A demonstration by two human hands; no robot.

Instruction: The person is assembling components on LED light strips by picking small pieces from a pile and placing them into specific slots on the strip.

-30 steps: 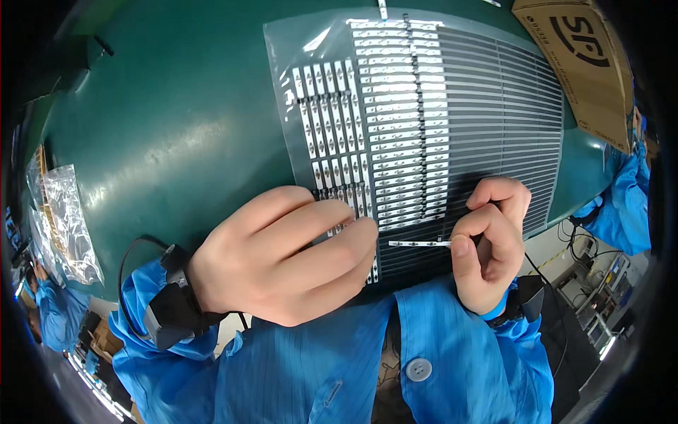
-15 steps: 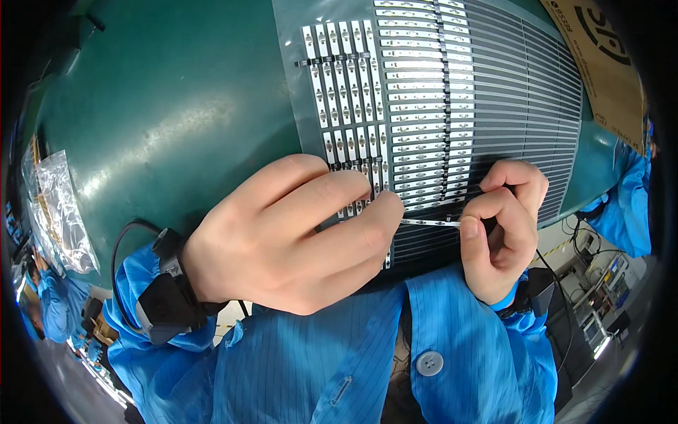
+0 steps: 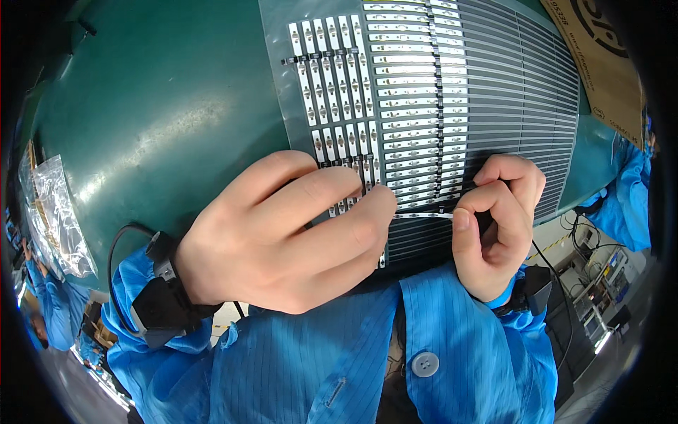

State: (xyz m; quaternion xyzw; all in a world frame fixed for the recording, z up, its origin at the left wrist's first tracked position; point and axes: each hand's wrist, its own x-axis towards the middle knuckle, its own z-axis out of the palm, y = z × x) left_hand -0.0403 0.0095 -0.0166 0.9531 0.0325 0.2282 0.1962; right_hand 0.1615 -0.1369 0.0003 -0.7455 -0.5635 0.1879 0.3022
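A grey panel of thin white component strips (image 3: 438,106) lies on a dark green table (image 3: 155,120). My left hand (image 3: 282,233) rests flat on the panel's near left corner, fingertips pressing it down. My right hand (image 3: 494,219) pinches one narrow white strip (image 3: 424,215) between thumb and forefinger at the panel's near edge. The strip runs level from my right fingers to my left fingertips. Both arms wear blue sleeves, and a black wrist strap (image 3: 166,297) with a cord sits on my left wrist.
A brown cardboard box (image 3: 600,56) stands at the far right of the table. Clear plastic bags (image 3: 56,212) lie at the left edge. Another person's blue sleeve (image 3: 628,205) shows at the right. Equipment with cables (image 3: 593,283) sits below at the right.
My left hand has slid right along the panel's near edge. My right hand has kept its pinch on the white strip, and the view has drawn closer.
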